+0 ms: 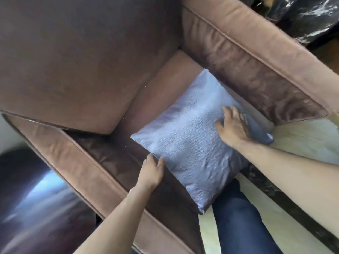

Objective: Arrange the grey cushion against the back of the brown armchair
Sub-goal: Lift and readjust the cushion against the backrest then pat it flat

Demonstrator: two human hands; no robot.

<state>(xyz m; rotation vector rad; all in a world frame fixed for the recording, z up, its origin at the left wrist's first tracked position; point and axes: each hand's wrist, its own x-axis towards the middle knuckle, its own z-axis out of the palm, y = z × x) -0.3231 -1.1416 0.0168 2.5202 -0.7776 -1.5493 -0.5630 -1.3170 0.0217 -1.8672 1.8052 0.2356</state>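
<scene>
The grey cushion [190, 140], square and shiny, lies flat on the seat of the brown armchair [256, 57], near the front edge and close to the right armrest. The armchair's back cushion [77, 57] fills the upper left, apart from the grey cushion. My left hand [152, 171] grips the cushion's near left edge, thumb on top. My right hand [233, 125] presses on the cushion's right side, fingers spread and curled over its edge. One corner of the cushion overhangs the seat front.
The left armrest [78, 165] runs diagonally below the seat. My leg in dark blue trousers [238, 222] stands at the seat front on a pale floor [308, 140]. Dark glossy objects [302, 17] sit behind the right armrest.
</scene>
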